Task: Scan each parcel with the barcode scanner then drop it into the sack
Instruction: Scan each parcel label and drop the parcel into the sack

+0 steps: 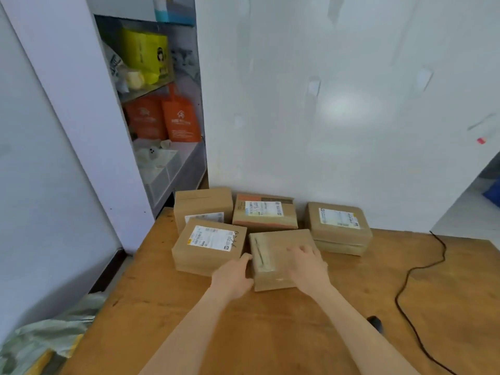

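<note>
Several brown cardboard parcels lie at the back of a wooden table [270, 334]. The nearest parcel [273, 247] has a taped top with no label showing. My left hand [234, 274] grips its left side, thumb at the upper edge. My right hand [308, 263] lies on its top right part, fingers spread and bent over the surface. A labelled parcel [209, 246] sits just left of it. The dark barcode scanner [376, 323] lies on the table to the right, partly hidden by my right forearm. A pale green sack [48, 336] sits on the floor at the lower left.
Other labelled parcels stand behind: one at the back left [203, 205], one in the middle [263, 213], a stack of two at the right [338, 226]. A black cable [422, 266] snakes across the table's right side. A shelf [162, 104] with bags stands behind at the left.
</note>
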